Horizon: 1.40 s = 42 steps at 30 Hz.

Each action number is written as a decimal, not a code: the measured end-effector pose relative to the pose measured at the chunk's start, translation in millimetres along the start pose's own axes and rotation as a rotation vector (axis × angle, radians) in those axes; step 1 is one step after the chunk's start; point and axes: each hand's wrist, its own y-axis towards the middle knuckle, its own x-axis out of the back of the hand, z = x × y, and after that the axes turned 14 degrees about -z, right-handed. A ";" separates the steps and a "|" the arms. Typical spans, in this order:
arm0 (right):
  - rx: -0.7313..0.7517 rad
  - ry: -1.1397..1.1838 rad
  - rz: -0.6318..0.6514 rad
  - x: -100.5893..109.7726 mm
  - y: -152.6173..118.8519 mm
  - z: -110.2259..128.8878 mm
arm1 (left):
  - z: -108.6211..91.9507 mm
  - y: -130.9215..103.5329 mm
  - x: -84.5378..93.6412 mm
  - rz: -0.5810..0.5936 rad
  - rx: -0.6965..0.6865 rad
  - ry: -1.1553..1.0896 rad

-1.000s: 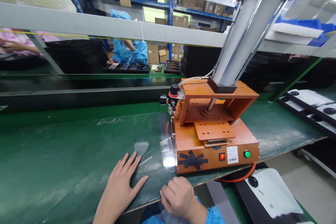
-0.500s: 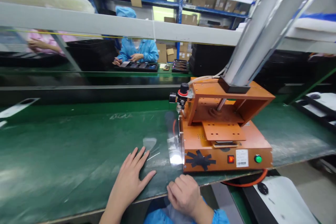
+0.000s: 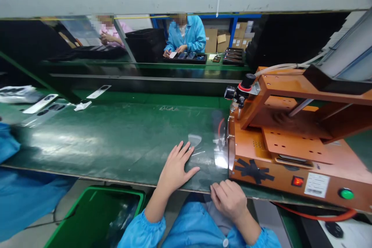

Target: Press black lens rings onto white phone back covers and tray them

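My left hand (image 3: 178, 167) lies flat on the green tabletop (image 3: 139, 139), fingers spread, holding nothing. By its fingertips is a small clear piece of film (image 3: 194, 140), with a thin bright strip just below it. My right hand (image 3: 230, 197) rests at the table's front edge with its fingers curled into a loose fist; I see nothing in it. To the right of both hands stands an orange press machine (image 3: 252, 153) with a lit red switch (image 3: 297, 181) and a green button (image 3: 346, 193). A flat dark piece sits under its orange plate.
Long white panels (image 3: 40, 103) and a film strip lie at the far left. A green bin (image 3: 87, 217) stands below the table edge. Blue clothing of another person (image 3: 7, 139) shows at the left edge. Across the bench, a co-worker in blue (image 3: 187, 33) handles parts over a black tray.
The view has swung left and down, bringing the bin and the white panels into sight. Both hands keep their places and poses on the table.
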 end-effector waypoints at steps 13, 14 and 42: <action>-0.009 0.008 -0.013 -1.7 -2.0 1.6 | 1.9 -1.2 -2.7 -0.001 -0.021 0.032; -0.010 0.009 -0.017 -2.0 -2.0 1.5 | 2.0 -1.0 -2.7 -0.002 -0.020 0.033; -0.014 -0.004 -0.024 -4.7 -8.0 1.6 | 5.7 -2.9 -7.1 -0.004 -0.030 0.047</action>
